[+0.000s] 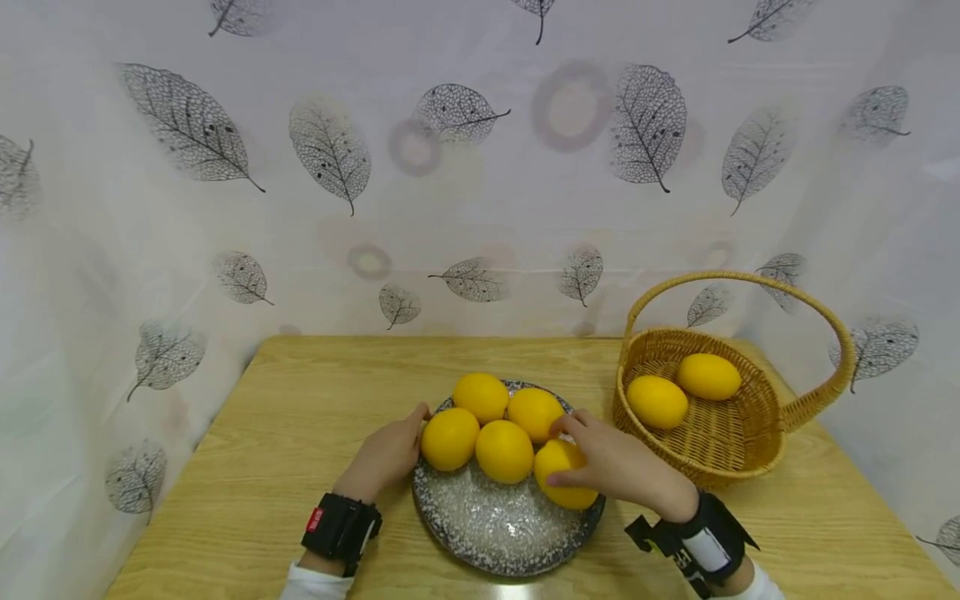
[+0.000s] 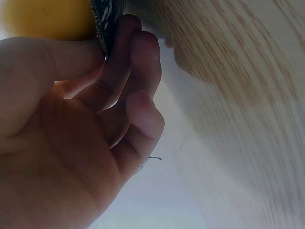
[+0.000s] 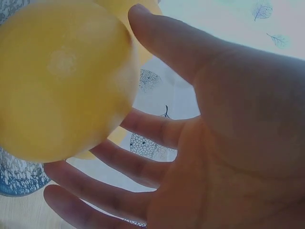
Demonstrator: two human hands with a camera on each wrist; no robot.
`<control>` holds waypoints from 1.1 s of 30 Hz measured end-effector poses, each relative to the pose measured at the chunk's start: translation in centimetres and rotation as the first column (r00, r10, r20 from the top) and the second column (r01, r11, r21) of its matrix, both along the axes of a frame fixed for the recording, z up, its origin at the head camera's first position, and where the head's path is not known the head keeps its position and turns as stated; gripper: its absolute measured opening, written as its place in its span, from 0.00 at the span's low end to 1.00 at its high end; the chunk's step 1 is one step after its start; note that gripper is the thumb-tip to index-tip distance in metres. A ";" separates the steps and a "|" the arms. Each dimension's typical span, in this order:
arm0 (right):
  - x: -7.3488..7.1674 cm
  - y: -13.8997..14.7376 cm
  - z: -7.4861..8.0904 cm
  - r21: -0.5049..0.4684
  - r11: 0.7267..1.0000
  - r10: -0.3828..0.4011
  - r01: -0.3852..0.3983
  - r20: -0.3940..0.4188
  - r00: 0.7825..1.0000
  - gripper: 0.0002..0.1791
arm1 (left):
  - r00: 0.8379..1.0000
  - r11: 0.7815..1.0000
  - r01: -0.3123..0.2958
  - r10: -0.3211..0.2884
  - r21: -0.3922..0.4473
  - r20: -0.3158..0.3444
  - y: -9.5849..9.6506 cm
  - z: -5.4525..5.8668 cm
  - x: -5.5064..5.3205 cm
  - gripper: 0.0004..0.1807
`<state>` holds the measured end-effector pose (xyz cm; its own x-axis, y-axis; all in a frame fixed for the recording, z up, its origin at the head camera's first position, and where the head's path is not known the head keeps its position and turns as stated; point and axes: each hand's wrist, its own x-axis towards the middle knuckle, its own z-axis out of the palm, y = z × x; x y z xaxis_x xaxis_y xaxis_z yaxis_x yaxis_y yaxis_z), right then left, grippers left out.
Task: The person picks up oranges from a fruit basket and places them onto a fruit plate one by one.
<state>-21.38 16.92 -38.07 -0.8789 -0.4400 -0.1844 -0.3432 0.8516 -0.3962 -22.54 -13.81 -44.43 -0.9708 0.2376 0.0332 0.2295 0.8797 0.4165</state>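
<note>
A round, speckled grey plate [image 1: 502,529] with a dark rim carries several smooth yellow lemons, bunched towards its far side. At the plate's left rim, my left hand [image 1: 384,457] pinches the edge between thumb and fingers; in the left wrist view the dark rim [image 2: 108,24] sits against the thumb tip. My right hand [image 1: 618,460] holds the lemon [image 1: 572,493] at the plate's right side, thumb on the near side and fingers on the far side. In the right wrist view this lemon [image 3: 62,81] hides some fingertips, and its palm side stands apart from the palm.
A wicker basket [image 1: 772,400] with a tall arched handle stands right of the plate. Two lemons lie in it, one at the left [image 1: 657,402] and one at the back [image 1: 708,377]. Behind the wooden table [image 1: 322,392] hangs a leaf-patterned sheet [image 1: 480,217].
</note>
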 end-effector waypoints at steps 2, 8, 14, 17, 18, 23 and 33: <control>0.0 0.0 0.0 0.002 1.000 0.005 -0.005 -0.002 1.000 0.33 | 1.000 1.000 -0.001 0.001 0.001 0.006 0.0 0.0 0.0 0.10; -0.2 -0.1 0.2 -0.019 1.000 -0.008 0.008 0.000 1.000 0.29 | 1.000 1.000 -0.007 0.007 -0.008 -0.002 -0.1 0.2 0.0 0.12; -0.6 0.7 1.0 -0.066 0.997 -0.051 0.051 -0.003 0.999 0.28 | 1.000 1.000 0.010 -0.010 -0.013 -0.002 0.0 0.3 -0.1 0.11; -1.1 1.4 2.0 -0.083 0.995 -0.055 0.054 -0.017 0.998 0.30 | 1.000 1.000 0.007 -0.007 -0.016 0.006 -0.1 0.2 0.0 0.14; -1.4 1.7 2.4 -0.084 0.995 -0.054 0.051 -0.024 0.998 0.31 | 1.000 1.000 0.000 0.001 -0.015 0.010 -0.1 0.1 0.0 0.14; -3.2 3.5 4.6 -0.068 0.996 -0.059 0.054 -0.073 0.996 0.34 | 1.000 1.000 -0.015 0.015 -0.012 0.008 -0.2 0.2 -0.2 0.16; -8.4 9.1 6.4 -0.020 0.990 -0.138 0.137 -0.124 0.983 0.34 | 1.000 1.000 0.002 -0.002 -0.001 0.002 -0.2 0.1 -0.2 0.15</control>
